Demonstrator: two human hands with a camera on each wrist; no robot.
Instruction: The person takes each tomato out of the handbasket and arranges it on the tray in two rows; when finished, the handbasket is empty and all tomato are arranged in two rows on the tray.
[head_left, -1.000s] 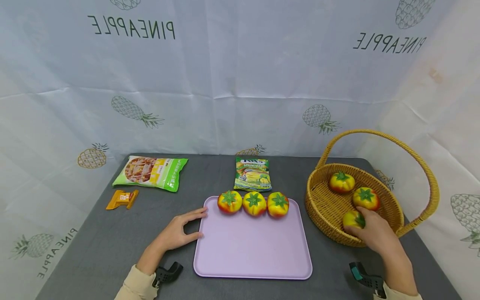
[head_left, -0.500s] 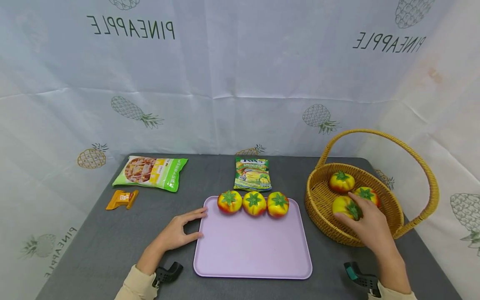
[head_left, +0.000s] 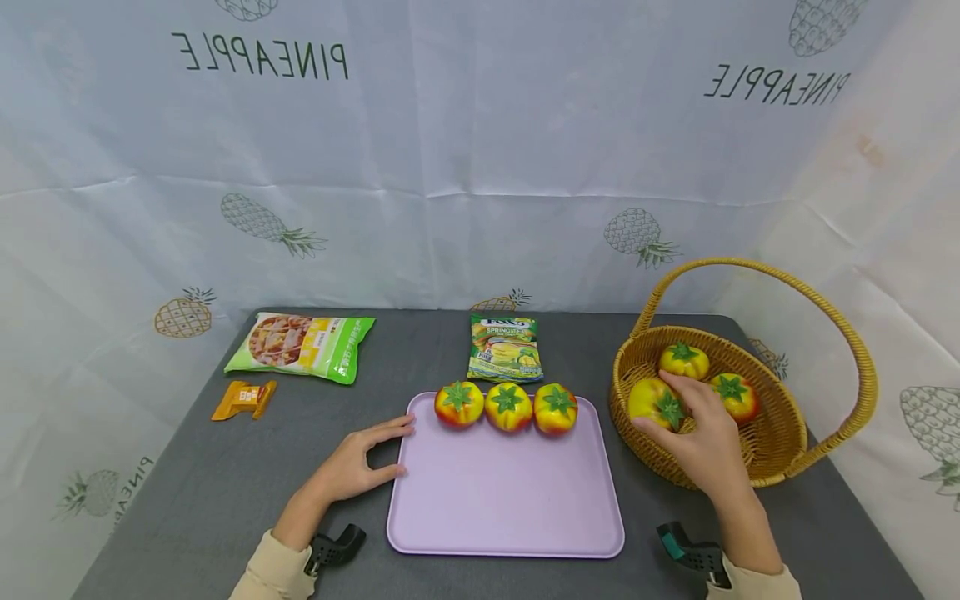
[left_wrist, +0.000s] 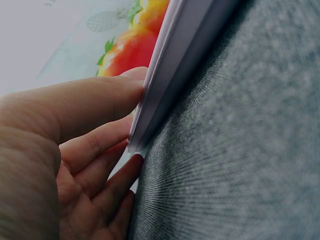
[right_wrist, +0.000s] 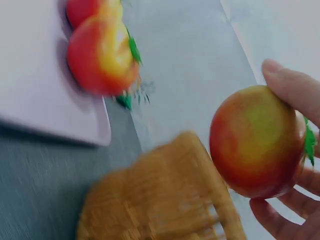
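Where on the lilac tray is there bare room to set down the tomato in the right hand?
The lilac plastic tray is bare in front of the three red-yellow tomatoes crowding its far edge. The left hand borders its left rim.

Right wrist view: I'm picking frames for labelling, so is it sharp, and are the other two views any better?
Right wrist view: motion-blurred, basket rim smeared, the held tomato soft. Left wrist view: left hand and tray edge too close, background defocused. Head view: sharp, evenly lit, wide-angle bowing at edges.

The backdrop cloth (head_left: 480, 167) shows mirrored "PINEAPPLE"; the green packet (head_left: 506, 348) reads "SPRING".
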